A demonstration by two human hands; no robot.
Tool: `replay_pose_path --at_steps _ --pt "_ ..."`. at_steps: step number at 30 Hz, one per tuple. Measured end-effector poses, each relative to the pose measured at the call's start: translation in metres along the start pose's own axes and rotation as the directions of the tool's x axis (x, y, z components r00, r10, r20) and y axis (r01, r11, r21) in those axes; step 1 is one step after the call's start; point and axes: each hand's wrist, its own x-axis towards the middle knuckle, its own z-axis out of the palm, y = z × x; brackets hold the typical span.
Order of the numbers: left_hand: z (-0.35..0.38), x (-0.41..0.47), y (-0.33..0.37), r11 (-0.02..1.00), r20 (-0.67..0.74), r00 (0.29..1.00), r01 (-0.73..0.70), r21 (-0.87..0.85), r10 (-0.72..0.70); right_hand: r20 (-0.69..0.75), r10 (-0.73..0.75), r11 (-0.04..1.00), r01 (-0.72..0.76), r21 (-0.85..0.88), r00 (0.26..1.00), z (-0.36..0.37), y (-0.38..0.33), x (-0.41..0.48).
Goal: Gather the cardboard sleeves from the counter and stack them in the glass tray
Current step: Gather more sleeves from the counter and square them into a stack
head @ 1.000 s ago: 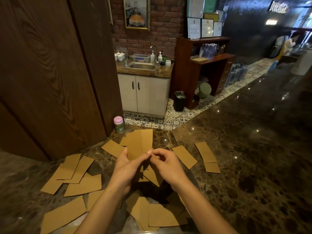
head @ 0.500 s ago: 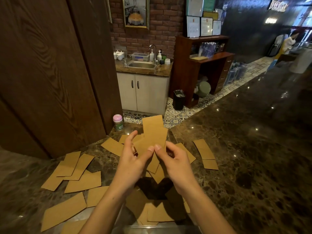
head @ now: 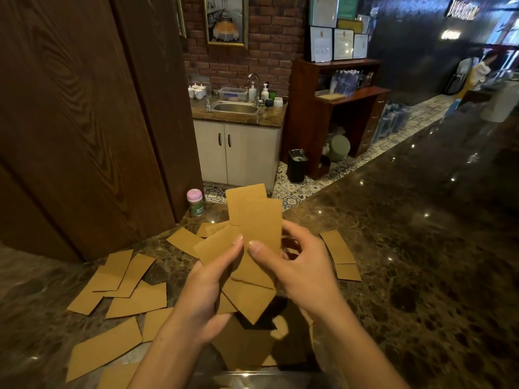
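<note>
Status: mid-gather, nowhere near done imo. Both hands up over the near-centre of the counter [head: 393,248], holding a loose fan of cardboard sleeves [head: 254,228] between them. Left hand [head: 207,293] closed on the fan's left part, thumb pressed on the front face, fingers wrapped behind. Right hand [head: 303,273] pinching the right part, thumb on front, fingers curled behind; no spare capacity in either. Bunch is messy: top sleeves upright, lower ones tilted and poking out below, edges not squared, so it prob needs aligning before it goes down. Glass tray [head: 252,376]: only a sliver of clear rim shows at the near bottom edge, directly under the hands. A few sleeves lie below the hands but can't tell if they're in the tray or on the counter beside it, so count of stacked ones = unknown. Left to do: big scatter at near left [head: 132,293], overlapping, approx six or more; a couple at far centre behind the fan [head: 182,241]; two more at right [head: 341,252], just beside each other. Small pink-lidded jar [head: 195,202] at far left, not part of the job. Est: under half collected, stacking not confirmed.
</note>
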Motion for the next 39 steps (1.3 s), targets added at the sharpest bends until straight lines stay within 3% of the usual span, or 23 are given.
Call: replay_pose_path --at_steps 3,6,12,24,26,28,30,32,36,39 --pt "0.005 -0.008 0.002 0.999 -0.035 0.999 0.008 0.037 -0.007 -0.014 0.046 0.989 -0.044 0.141 0.999 -0.011 -0.004 0.001" --pt "0.005 -0.011 0.003 0.997 0.013 0.998 0.065 -0.047 -0.065 -0.082 0.104 0.966 -0.081 0.245 0.991 -0.025 -0.006 0.003" --pt "0.001 -0.013 0.006 0.996 0.09 0.993 0.079 -0.047 -0.074 -0.125 0.23 0.93 -0.18 0.319 0.965 -0.045 -0.008 0.004" --pt "0.002 -0.014 0.004 0.995 0.073 0.992 0.1 0.014 -0.101 -0.025 0.217 0.845 -0.176 0.505 0.976 -0.048 -0.005 -0.007" --pt "0.003 -0.014 0.004 0.994 0.073 0.991 0.109 0.011 -0.11 -0.029 0.195 0.789 -0.139 0.599 0.98 -0.046 -0.003 -0.008" --pt "0.003 -0.014 0.003 0.99 0.077 0.987 0.142 -0.005 -0.141 -0.088 0.082 0.743 -0.002 0.669 0.993 -0.046 -0.004 -0.011" --pt "0.002 -0.013 0.003 0.986 0.088 0.982 0.168 -0.014 -0.166 -0.163 -0.23 0.823 0.281 0.494 0.96 -0.049 -0.002 -0.015" --pt "0.001 -0.012 0.002 0.988 0.039 0.987 0.154 0.025 -0.155 -0.085 -0.498 0.836 0.504 0.218 0.863 -0.051 0.0 -0.02" --pt "0.001 -0.011 0.003 0.991 -0.028 0.991 0.131 0.035 -0.13 0.147 -0.659 0.727 0.675 -0.124 0.737 -0.05 0.014 -0.019" --pt "0.002 -0.013 0.003 0.992 -0.03 0.995 0.098 0.077 -0.096 0.211 -0.673 0.659 0.704 -0.264 0.709 -0.048 0.026 -0.018"
